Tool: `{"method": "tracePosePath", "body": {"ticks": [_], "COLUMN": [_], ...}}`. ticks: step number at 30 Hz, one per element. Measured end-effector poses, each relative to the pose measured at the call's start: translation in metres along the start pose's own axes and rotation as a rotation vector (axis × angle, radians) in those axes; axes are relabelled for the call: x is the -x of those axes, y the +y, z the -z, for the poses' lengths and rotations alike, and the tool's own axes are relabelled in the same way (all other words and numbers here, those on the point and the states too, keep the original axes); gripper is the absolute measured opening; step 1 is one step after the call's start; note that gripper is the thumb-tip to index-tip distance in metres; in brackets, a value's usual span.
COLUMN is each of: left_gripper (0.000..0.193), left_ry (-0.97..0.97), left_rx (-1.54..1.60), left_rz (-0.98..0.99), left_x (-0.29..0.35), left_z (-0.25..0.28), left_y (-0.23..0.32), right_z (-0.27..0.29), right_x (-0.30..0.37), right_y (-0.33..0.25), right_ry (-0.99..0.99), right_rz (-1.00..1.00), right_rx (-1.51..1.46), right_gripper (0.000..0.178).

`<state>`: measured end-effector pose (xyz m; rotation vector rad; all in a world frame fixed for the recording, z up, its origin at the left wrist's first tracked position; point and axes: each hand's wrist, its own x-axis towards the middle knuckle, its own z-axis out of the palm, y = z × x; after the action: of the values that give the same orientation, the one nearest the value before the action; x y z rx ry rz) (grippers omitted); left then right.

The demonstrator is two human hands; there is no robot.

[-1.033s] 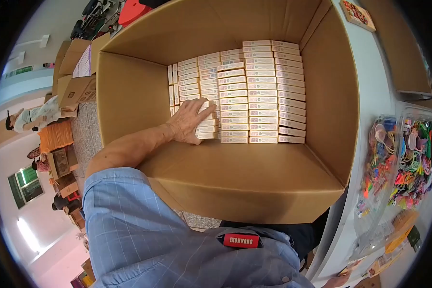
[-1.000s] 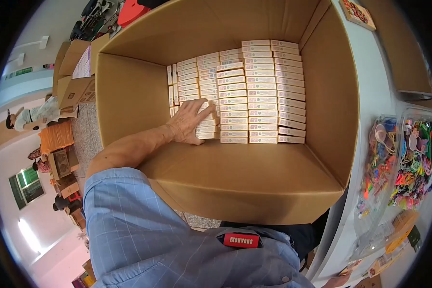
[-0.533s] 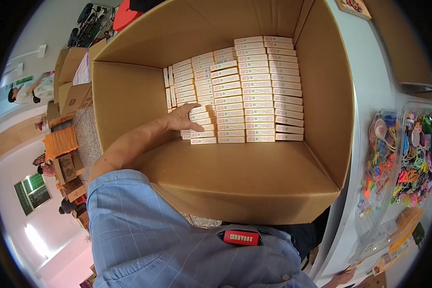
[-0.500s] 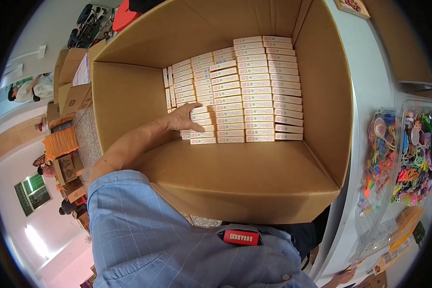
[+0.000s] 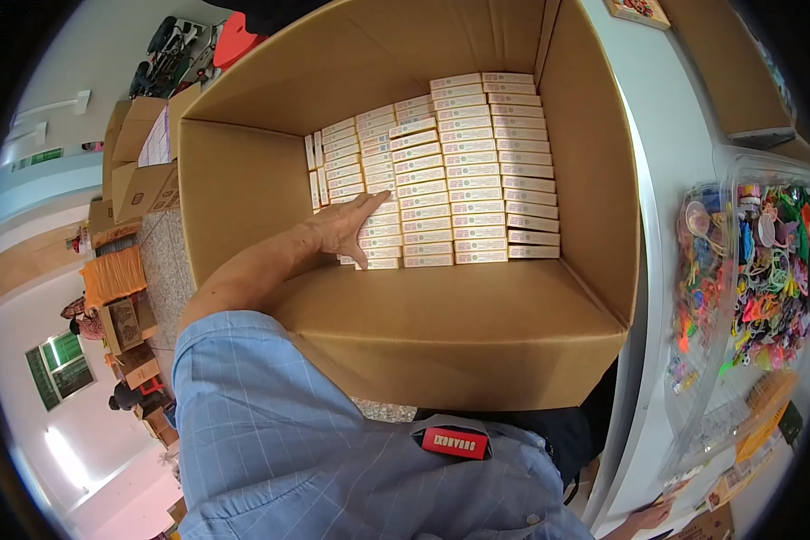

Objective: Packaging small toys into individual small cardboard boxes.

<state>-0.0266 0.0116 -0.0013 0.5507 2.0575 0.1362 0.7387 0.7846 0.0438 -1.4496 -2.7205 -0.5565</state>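
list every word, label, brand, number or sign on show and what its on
Red label at the front of the blue shirt: pale lettering, not copied out.
Small white boxes: tiny print, too small to read.
Brown carton at left: printed mark, too blurred to read.

Packing workshop, large carton (image 5: 459, 310) of small white boxes (image 5: 473, 183), other cartons (image 5: 137, 193), colourful trinkets (image 5: 771, 288)
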Motion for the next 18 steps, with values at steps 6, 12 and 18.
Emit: {"method": "tracePosePath", "body": {"ticks": [6, 12, 18], "left_gripper": [0.142, 0.137, 0.123], "left_ry": [0.258, 0.276, 0.172], "left_rx": [0.269, 0.755, 0.827], "left_rz": [-0.082, 0.082, 0.558], "left_x": [-0.015, -0.019, 0.001], "left_z": [-0.05, -0.03, -0.003], "left_y": [-0.03, -0.024, -0.011], "right_z": [-0.001, 0.006, -0.022], "right_x": [-0.002, -0.015, -0.005], "right_y": [0.001, -0.011, -0.007], "right_ry": [0.011, 0.048, 0.114], "right_rz": [0.018, -0.417, -0.663], "right_rx": [0.159, -0.277, -0.575], "right_gripper": [0.047, 0.04, 0.037]}}
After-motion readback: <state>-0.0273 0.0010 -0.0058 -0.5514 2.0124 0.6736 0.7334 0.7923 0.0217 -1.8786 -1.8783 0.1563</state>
